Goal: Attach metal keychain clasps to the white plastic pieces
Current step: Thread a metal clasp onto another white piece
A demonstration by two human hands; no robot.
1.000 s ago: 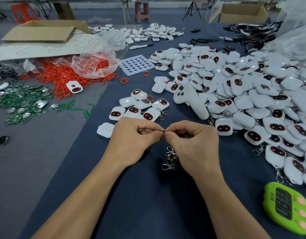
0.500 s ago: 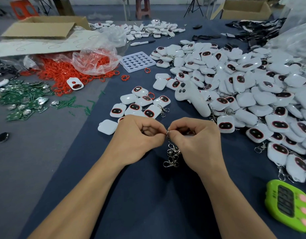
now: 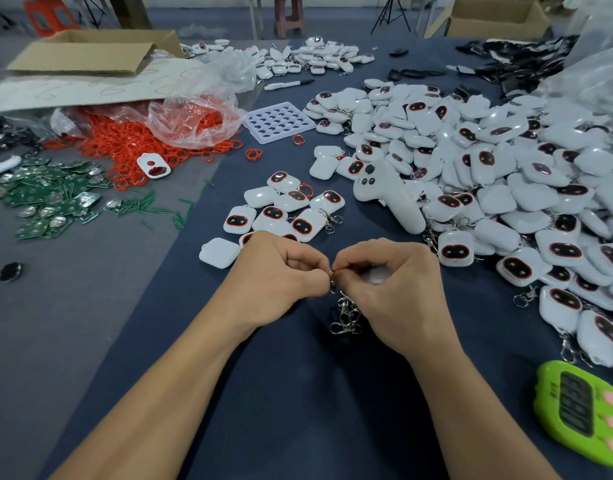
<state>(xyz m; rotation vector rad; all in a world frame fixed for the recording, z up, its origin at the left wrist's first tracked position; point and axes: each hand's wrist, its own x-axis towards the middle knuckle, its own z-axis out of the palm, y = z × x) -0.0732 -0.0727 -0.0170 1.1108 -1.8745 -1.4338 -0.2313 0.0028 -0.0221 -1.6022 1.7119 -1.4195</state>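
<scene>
My left hand (image 3: 277, 282) and my right hand (image 3: 395, 292) meet fingertip to fingertip over the dark blue cloth, both pinching a small metal ring (image 3: 332, 274). A bunch of metal keychain clasps (image 3: 345, 315) hangs below the ring, beside my right hand. A white plastic piece (image 3: 376, 274) shows inside my right hand's curled fingers. A small group of white plastic pieces (image 3: 287, 209) lies just beyond my hands. A large heap of white pieces (image 3: 506, 174) fills the right side.
A green timer (image 3: 582, 414) lies at the lower right. Red rings (image 3: 132, 140) spill from a plastic bag at the left, with green circuit boards (image 3: 45, 199) beside them. A white perforated tray (image 3: 279, 123), a white controller (image 3: 388, 195) and cardboard boxes (image 3: 90, 53) lie farther back.
The hands stay together on the ring and have shifted only slightly; the clasp bunch hangs a little lower and nearer my right hand.
</scene>
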